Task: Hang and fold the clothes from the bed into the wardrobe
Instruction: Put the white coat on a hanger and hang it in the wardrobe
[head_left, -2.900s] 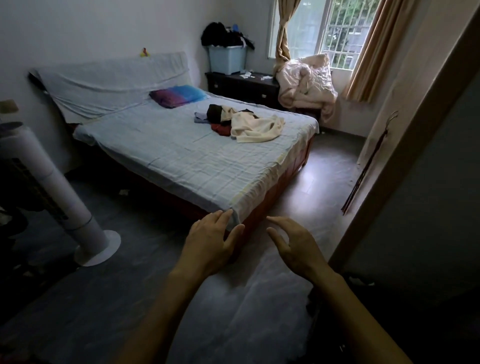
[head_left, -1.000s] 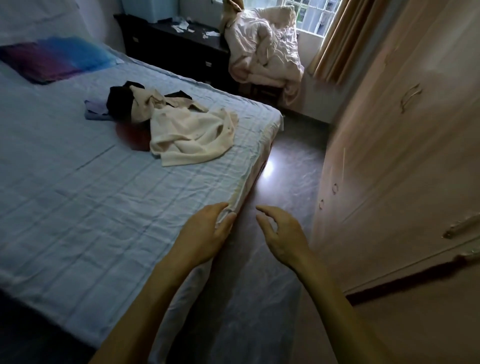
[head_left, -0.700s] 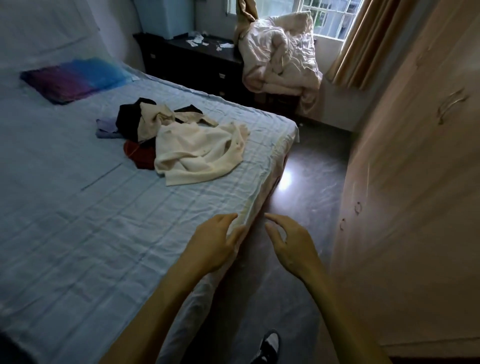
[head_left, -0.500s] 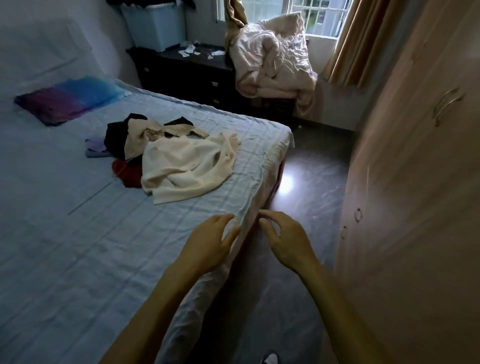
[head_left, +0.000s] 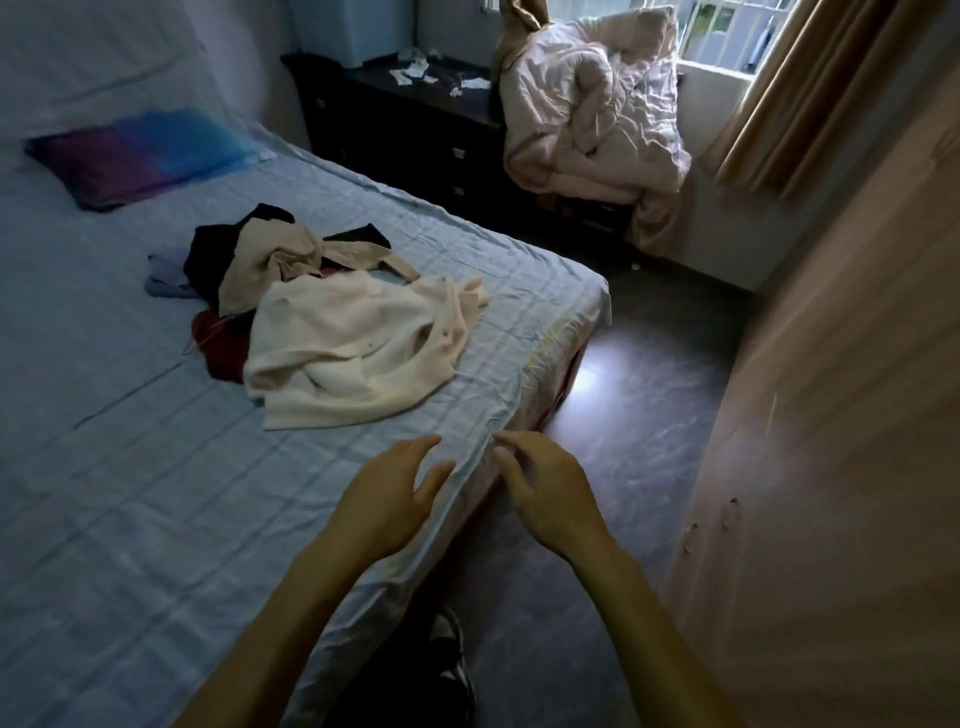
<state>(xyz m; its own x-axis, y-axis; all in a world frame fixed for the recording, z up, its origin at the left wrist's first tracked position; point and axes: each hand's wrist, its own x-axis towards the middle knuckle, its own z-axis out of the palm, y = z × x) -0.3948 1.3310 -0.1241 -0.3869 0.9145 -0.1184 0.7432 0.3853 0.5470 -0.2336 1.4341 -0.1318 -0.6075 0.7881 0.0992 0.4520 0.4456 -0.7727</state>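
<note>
Now, left hand (head_left: 387, 499): fingers loosely spread, empty, over bed (head_left: 156, 493) edge
right hand (head_left: 550, 493): loosely curled, empty, just beside bed
clothes (head_left: 353, 353): heaped on bed, beyond both hands
wardrobe (head_left: 841, 415): right of bed

A heap of mixed cloth garments (head_left: 291, 291) lies on the blue-sheeted bed (head_left: 156, 493) at centre left of the frame, with a cream buttoned knit top (head_left: 358, 348) on its near side. A purple-and-blue pillow (head_left: 140, 156) sits upper left. Behind the bed, a dark wooden chest of drawers (head_left: 405, 135) stands left of a crumpled pale quilt (head_left: 592, 119). The pale wooden wardrobe (head_left: 841, 415) fills the right edge, with the grey floor (head_left: 623, 441) between it and the bed. At lower centre, the left hand (head_left: 387, 504) hangs over the bed's edge, the right hand (head_left: 550, 493) beside it.
</note>
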